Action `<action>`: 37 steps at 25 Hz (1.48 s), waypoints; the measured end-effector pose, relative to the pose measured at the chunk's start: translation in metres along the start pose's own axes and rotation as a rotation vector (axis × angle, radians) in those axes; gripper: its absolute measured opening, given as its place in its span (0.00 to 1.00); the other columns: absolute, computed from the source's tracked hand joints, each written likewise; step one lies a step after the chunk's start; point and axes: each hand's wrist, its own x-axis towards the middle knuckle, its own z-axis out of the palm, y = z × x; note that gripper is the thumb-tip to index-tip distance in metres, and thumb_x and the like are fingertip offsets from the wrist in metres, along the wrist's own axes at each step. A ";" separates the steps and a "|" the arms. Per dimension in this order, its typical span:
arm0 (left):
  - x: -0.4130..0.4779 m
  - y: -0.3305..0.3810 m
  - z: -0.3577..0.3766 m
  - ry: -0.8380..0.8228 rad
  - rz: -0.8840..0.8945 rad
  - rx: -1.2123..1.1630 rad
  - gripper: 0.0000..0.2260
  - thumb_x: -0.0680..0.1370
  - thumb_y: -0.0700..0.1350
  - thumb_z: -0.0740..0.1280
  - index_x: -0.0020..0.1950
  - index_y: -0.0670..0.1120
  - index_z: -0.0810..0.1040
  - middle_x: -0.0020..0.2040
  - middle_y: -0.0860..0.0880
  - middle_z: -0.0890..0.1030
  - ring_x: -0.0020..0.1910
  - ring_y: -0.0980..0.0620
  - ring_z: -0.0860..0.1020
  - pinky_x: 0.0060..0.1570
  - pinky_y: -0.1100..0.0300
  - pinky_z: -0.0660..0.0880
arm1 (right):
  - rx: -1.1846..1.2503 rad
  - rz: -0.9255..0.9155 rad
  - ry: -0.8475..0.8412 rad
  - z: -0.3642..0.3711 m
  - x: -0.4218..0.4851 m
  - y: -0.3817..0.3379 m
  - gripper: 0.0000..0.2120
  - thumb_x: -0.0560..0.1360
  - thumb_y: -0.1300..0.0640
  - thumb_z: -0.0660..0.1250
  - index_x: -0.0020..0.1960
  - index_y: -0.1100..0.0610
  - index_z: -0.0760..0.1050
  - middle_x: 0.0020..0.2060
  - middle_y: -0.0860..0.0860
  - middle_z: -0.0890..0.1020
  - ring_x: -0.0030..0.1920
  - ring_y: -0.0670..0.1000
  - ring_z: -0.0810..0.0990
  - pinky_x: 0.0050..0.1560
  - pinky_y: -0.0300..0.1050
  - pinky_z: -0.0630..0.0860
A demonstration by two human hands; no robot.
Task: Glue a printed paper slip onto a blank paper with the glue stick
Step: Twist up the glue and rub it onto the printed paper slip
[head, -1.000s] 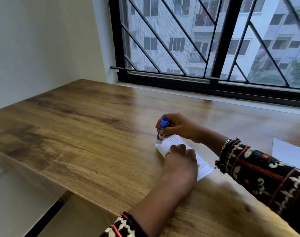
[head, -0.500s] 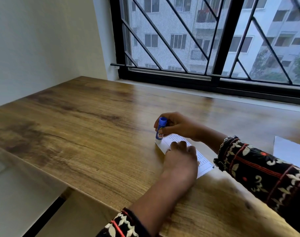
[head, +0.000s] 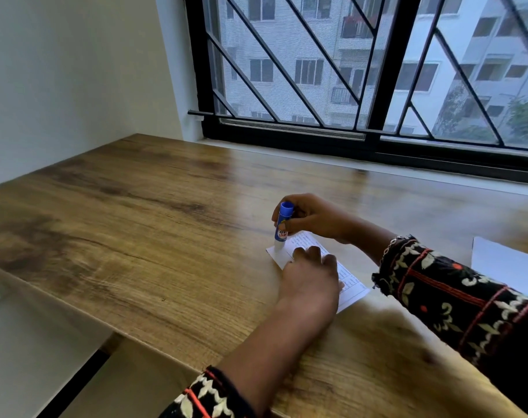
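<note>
A white printed paper slip [head: 351, 282] lies on the wooden table [head: 142, 236]. My left hand [head: 312, 279] rests flat on the slip's middle, fingers spread, pinning it down. My right hand [head: 312, 217] grips a blue glue stick [head: 282, 226], held upright with its white tip touching the slip's far-left corner. A blank white paper [head: 507, 263] lies at the table's right edge, partly behind my right sleeve.
A black-framed window with a diagonal grille [head: 362, 86] runs along the table's far side. A white wall [head: 60, 70] stands to the left. The table's front edge [head: 76, 306] drops off at lower left.
The glue stick has shifted slightly left along the slip's far end to the corner. My left hand stays pressed on the slip. The camera tilted a little.
</note>
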 end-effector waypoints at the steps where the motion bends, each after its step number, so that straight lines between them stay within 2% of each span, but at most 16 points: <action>1: 0.000 0.000 0.000 -0.002 -0.002 0.000 0.21 0.80 0.51 0.57 0.69 0.42 0.63 0.68 0.40 0.65 0.65 0.41 0.64 0.55 0.50 0.70 | 0.002 0.005 0.008 -0.002 -0.001 0.002 0.07 0.71 0.66 0.66 0.48 0.58 0.74 0.44 0.50 0.80 0.49 0.53 0.79 0.55 0.50 0.77; 5: 0.000 0.001 0.000 -0.007 -0.012 0.011 0.21 0.80 0.51 0.56 0.69 0.42 0.62 0.68 0.40 0.65 0.65 0.41 0.64 0.56 0.50 0.69 | 0.014 0.028 0.044 -0.010 -0.004 0.009 0.07 0.72 0.66 0.65 0.48 0.58 0.74 0.47 0.57 0.79 0.49 0.55 0.79 0.56 0.53 0.77; 14: 0.000 0.001 -0.001 0.002 -0.010 0.022 0.20 0.80 0.52 0.56 0.68 0.43 0.63 0.67 0.41 0.66 0.64 0.42 0.64 0.55 0.51 0.68 | 0.009 0.082 0.121 -0.027 -0.008 0.022 0.07 0.72 0.67 0.65 0.49 0.61 0.74 0.48 0.62 0.78 0.50 0.58 0.78 0.56 0.55 0.77; 19: 0.000 0.000 -0.001 0.012 -0.006 0.021 0.20 0.80 0.52 0.56 0.68 0.44 0.63 0.67 0.42 0.66 0.65 0.43 0.65 0.55 0.51 0.69 | -0.004 0.091 0.152 -0.030 -0.008 0.024 0.07 0.72 0.66 0.64 0.49 0.60 0.74 0.48 0.61 0.78 0.51 0.59 0.78 0.56 0.55 0.77; 25: 0.000 -0.004 -0.002 0.066 -0.017 -0.006 0.23 0.79 0.54 0.58 0.68 0.43 0.62 0.66 0.44 0.68 0.63 0.45 0.68 0.55 0.53 0.70 | 0.017 0.093 0.157 -0.029 -0.009 0.025 0.06 0.71 0.67 0.65 0.48 0.60 0.74 0.46 0.60 0.78 0.49 0.58 0.78 0.57 0.59 0.77; 30: 0.002 -0.006 -0.004 0.070 -0.023 -0.028 0.23 0.78 0.55 0.59 0.67 0.43 0.63 0.65 0.45 0.69 0.62 0.45 0.69 0.54 0.53 0.70 | 0.046 0.093 0.153 -0.030 -0.019 0.024 0.07 0.72 0.67 0.64 0.49 0.62 0.74 0.43 0.55 0.78 0.48 0.56 0.77 0.56 0.55 0.77; 33: 0.001 -0.010 -0.005 0.075 -0.011 -0.016 0.20 0.78 0.52 0.59 0.67 0.45 0.64 0.64 0.46 0.69 0.61 0.46 0.69 0.53 0.53 0.71 | 0.046 0.092 0.154 -0.030 -0.027 0.023 0.07 0.72 0.67 0.64 0.51 0.64 0.74 0.41 0.52 0.78 0.48 0.55 0.78 0.55 0.52 0.78; 37: 0.003 -0.020 -0.008 0.078 0.001 -0.015 0.16 0.78 0.44 0.60 0.66 0.48 0.68 0.65 0.48 0.71 0.62 0.46 0.70 0.53 0.53 0.71 | 0.056 0.088 0.156 -0.030 -0.037 0.022 0.08 0.73 0.68 0.63 0.51 0.64 0.74 0.42 0.54 0.78 0.48 0.55 0.78 0.54 0.50 0.78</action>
